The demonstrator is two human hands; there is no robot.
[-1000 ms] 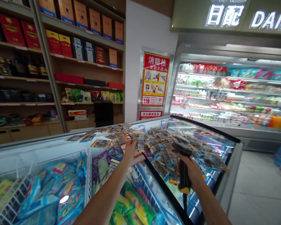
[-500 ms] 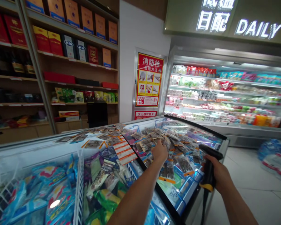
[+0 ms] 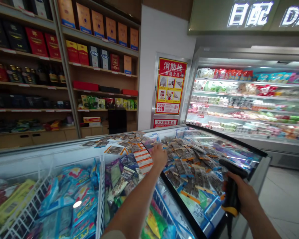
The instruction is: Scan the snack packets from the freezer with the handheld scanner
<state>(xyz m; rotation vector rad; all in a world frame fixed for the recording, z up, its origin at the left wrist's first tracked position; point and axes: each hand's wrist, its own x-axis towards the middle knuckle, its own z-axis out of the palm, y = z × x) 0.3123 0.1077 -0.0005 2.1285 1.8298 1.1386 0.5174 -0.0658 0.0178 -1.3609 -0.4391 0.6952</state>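
Far L: blue bags (image 3: 84, 196) in white wire basket (image 3: 101, 196), below the freezer rim. A few flat packets (image 3: 114, 150) lie on the rim, then the orange-striped sheet (image 3: 143, 157), prob. thin & bendy. L hand (image 3: 160, 156) is just beside it, over the near-L side of the pile; fingers bent, fairly narrow, can't tell if they've got a pkt. Main pile of small packets (image 3: 183, 167) is on the glass, R of the black bar (image 3: 180, 200): look light, soft, slick, apt to slide over e/o; best pinched by a corner or coloured end. The bar's raised edge could snag them; tight room there. R hand (image 3: 243, 194) is wrapped round the scanner (image 3: 231, 192), stiff, heavier, best by the handle; cord (image 3: 229, 225) hangs below. More room R, past freezer edge (image 3: 258, 176), over the floor (image 3: 284, 196).
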